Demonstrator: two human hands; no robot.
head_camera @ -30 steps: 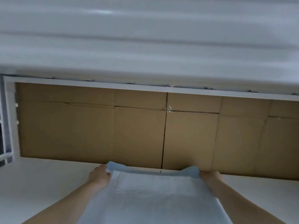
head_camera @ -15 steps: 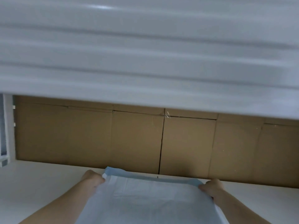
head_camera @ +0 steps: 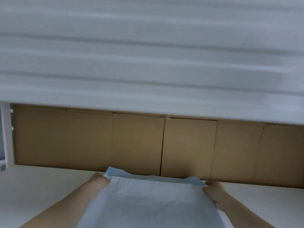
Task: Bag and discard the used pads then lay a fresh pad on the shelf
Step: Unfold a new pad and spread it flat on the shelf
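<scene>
Both hands are out in front, deep in the shelf bay. The left hand point(head_camera: 98, 181) has its fingers curled onto the far left corner of the fresh pad point(head_camera: 153, 199), and the right hand point(head_camera: 213, 189) pinches the far right corner, thumb on top. The pad runs from the fingers back toward the person, white face up, its blue edging turned up just beyond the fingertips.

That far edge sits close to the cardboard backing point(head_camera: 138, 142) at the rear of the shelf point(head_camera: 32, 183); whether it touches the cardboard I cannot tell.

Now, the risks. The blue border beyond the fingers is already lifted and rumpled, higher on the left side than the right. Push on and it may ride up the cardboard or fold under itself, leaving a crease along the back. The pad is light and limp between the two grips, so if one hand leads, the sheet goes down skewed on the shelf. Let go of one corner early and that side probably springs back or slides toward the person.

Overhead, the blurred white underside of the upper shelf point(head_camera: 148, 55) hangs low, so there looks to be little room to lift and re-lay.
</scene>
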